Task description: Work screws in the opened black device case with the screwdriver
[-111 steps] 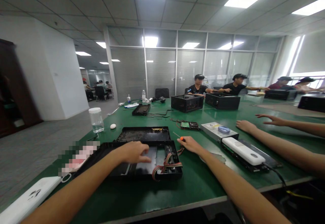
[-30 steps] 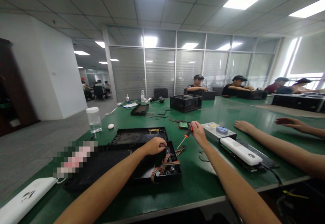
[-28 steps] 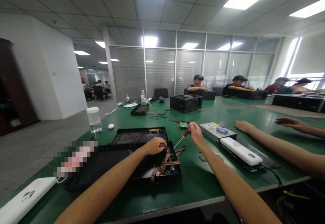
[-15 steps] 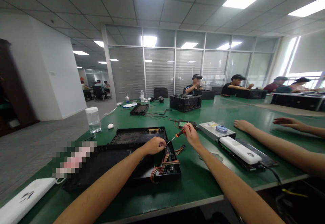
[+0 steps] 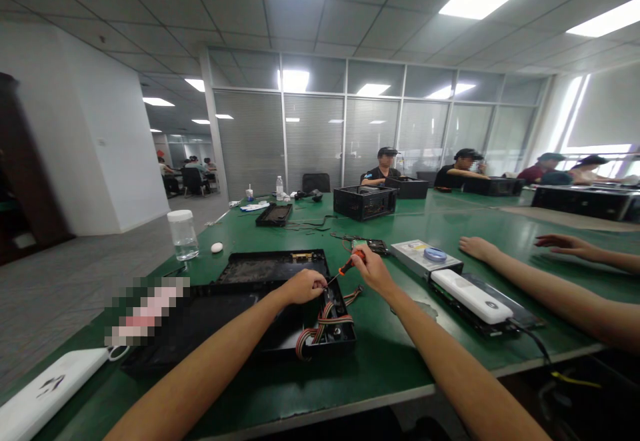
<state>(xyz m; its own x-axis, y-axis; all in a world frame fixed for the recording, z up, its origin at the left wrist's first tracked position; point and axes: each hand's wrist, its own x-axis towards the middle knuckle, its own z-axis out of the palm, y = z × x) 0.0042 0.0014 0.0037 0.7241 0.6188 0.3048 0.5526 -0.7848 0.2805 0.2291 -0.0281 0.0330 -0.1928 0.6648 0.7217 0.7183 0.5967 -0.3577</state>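
My right hand (image 5: 374, 269) is closed round the orange-and-black handle of a screwdriver (image 5: 346, 268). Its thin shaft slants down to the left, the tip close to the fingers of my left hand (image 5: 306, 286). Those left fingers are pinched together at the right end of a black metal case (image 5: 235, 304); whatever they hold is hidden. A bundle of striped ribbon wires (image 5: 327, 319) loops over that same end of the case. Behind it lies a second dark panel (image 5: 270, 267) with a dusty surface.
To the right are a silver drive (image 5: 417, 254) with a blue lid-like disc, and a white power bank (image 5: 470, 296). A co-worker's forearms (image 5: 530, 271) rest beyond. At left stand a clear jar (image 5: 183, 236) and a white device (image 5: 55, 388). An open black computer case (image 5: 365, 202) sits farther back.
My right hand and the screwdriver handle have shifted slightly left and down. My left hand stays at the case. A person across the table has lowered a raised hand.
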